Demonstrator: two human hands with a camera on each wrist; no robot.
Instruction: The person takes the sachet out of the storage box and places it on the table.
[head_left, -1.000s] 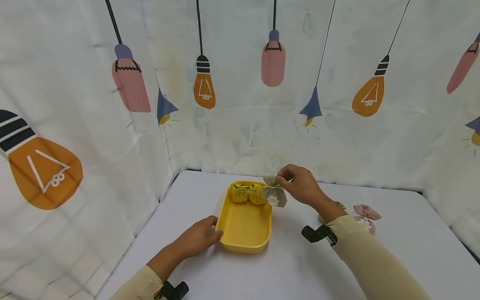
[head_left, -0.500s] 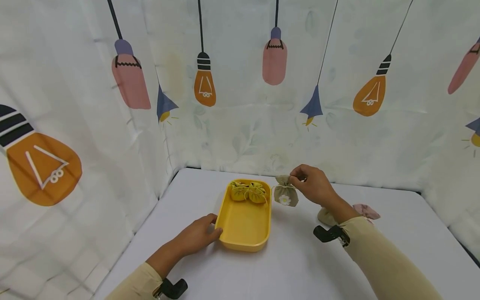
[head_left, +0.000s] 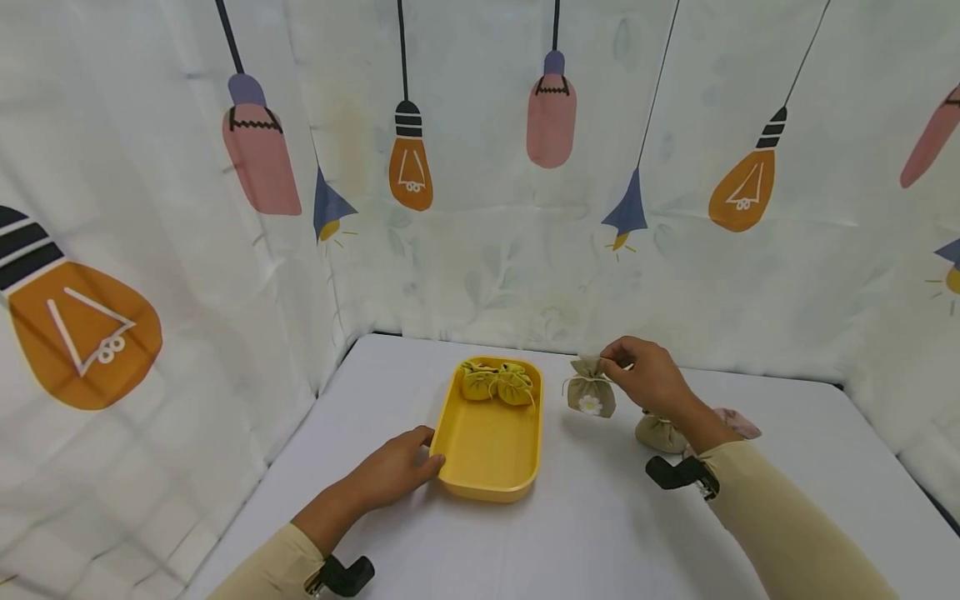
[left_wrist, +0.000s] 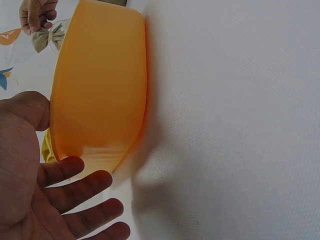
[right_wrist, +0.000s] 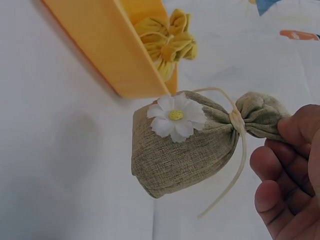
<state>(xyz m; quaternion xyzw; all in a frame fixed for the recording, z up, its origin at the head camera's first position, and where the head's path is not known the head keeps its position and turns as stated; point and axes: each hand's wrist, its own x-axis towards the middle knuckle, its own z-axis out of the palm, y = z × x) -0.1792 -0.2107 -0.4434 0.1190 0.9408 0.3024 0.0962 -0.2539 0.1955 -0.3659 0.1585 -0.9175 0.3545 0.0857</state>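
Observation:
My right hand (head_left: 645, 375) pinches the gathered top of a grey-green drawstring pouch (head_left: 590, 396), which hangs upright to the right of the yellow tray (head_left: 487, 458). In the right wrist view the pouch (right_wrist: 185, 150) shows a white fabric flower and a cream cord tied round its neck. Two yellow pouches (head_left: 497, 384) sit side by side at the tray's far end. My left hand (head_left: 397, 471) holds the tray's left rim near the front corner. Its thumb lies on the rim and the index fingertip at the outer wall, other fingers spread, in the left wrist view.
A beige pouch (head_left: 660, 433) lies on the white table (head_left: 585, 533) beyond my right wrist. Beside it a pink pouch (head_left: 738, 422) is partly hidden by my forearm. White cloth with printed lamps (head_left: 480, 275) hangs behind and to the left of the table.
My right hand has carried the grey-green pouch rightward, from over the tray's far right corner to beside the tray. My left hand and the tray stay in place.

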